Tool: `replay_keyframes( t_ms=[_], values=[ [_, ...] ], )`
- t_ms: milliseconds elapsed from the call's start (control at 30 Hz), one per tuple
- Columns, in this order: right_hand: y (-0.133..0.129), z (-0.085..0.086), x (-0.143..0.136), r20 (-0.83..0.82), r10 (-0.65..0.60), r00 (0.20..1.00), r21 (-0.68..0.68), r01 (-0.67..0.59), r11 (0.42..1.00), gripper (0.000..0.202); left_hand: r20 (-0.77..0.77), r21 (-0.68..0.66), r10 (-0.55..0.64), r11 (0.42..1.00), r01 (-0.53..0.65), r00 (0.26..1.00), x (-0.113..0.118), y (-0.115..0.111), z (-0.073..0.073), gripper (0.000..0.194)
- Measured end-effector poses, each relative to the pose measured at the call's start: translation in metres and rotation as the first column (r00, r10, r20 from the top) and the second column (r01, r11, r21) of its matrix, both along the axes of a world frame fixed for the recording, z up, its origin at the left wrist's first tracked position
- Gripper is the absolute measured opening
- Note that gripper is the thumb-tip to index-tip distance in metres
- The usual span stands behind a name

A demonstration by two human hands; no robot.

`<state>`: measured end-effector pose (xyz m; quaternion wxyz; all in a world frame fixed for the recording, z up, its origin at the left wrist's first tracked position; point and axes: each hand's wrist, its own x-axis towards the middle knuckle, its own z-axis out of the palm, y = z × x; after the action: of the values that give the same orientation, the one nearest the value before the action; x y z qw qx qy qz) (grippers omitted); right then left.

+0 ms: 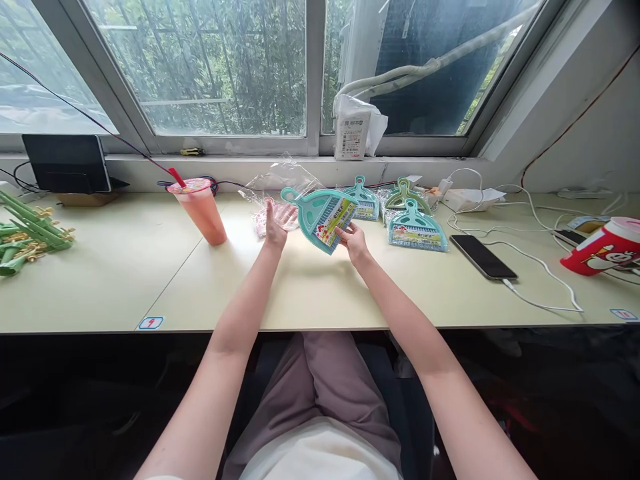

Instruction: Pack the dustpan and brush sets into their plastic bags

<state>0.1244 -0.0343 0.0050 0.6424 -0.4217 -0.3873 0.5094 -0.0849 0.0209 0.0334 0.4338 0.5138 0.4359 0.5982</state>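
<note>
Bottom of frame: pale tabletop (320,293), front edge running across. Lower right, a black smartphone (483,257) on its white cable (555,268). Frame centre: right hand (354,245) clamped on the lower right edge of a teal dustpan-and-brush set (320,217), tilted, handle to upper left, yellow label showing. Left hand (276,230) just left of it, thumb up, by a pink patterned packet (260,223) — cannot tell whether its fingers close on anything.

Containers: left of centre, a lidded plastic cup (203,213) with orange-pink drink, red straw (177,177) through the lid; far right, a red cup (605,247), contents hidden. Right of centre, more dustpan sets (417,230), some wrapped; the held one partly blocks the nearest behind. Clear wrapper (283,175) behind the left hand. Upper centre, on the windowsill (270,165) — a box (351,137) partly inside a white bag (377,130).
</note>
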Motion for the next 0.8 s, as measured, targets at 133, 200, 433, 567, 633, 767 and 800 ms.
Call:
replay_keyframes(
  t_ms=[133, 200, 433, 567, 633, 767, 800],
  values=[
    [-0.001, -0.001, -0.001, 0.009, -0.021, 1.000, -0.010, 0.021, 1.000, 0.038, 0.210, 0.053, -0.249, 0.968, 0.244, 0.945, 0.012, -0.002, -0.007, 0.061],
    [-0.001, 0.000, -0.001, -0.007, -0.022, 1.000, 0.002, 0.022, 1.000, 0.037, 0.203, 0.050, -0.336, 0.942, 0.333, 0.920, 0.016, -0.005, -0.007, 0.062],
    [-0.005, 0.002, -0.005, -0.020, -0.022, 1.000, 0.036, 0.023, 0.999, 0.035, 0.246, 0.045, -0.407, 0.912, 0.409, 0.880, 0.023, -0.013, -0.008, 0.053],
    [-0.005, 0.003, -0.006, -0.015, -0.062, 0.998, 0.040, 0.062, 0.997, 0.038, 0.262, -0.021, -0.576, 0.799, 0.601, 0.774, 0.028, -0.016, -0.018, 0.041],
    [-0.005, 0.003, -0.007, -0.012, -0.097, 0.995, 0.037, 0.097, 0.995, 0.038, 0.247, -0.052, -0.627, 0.753, 0.656, 0.739, 0.029, -0.016, -0.022, 0.041],
    [-0.006, 0.002, -0.009, -0.048, -0.143, 0.989, 0.039, 0.145, 0.989, 0.034, 0.177, -0.076, -0.701, 0.690, 0.720, 0.691, 0.026, -0.020, -0.020, 0.047],
    [-0.007, 0.002, -0.009, -0.059, -0.153, 0.986, 0.040, 0.155, 0.987, 0.034, 0.154, -0.092, -0.727, 0.664, 0.742, 0.669, 0.025, -0.023, -0.018, 0.049]
  ],
)
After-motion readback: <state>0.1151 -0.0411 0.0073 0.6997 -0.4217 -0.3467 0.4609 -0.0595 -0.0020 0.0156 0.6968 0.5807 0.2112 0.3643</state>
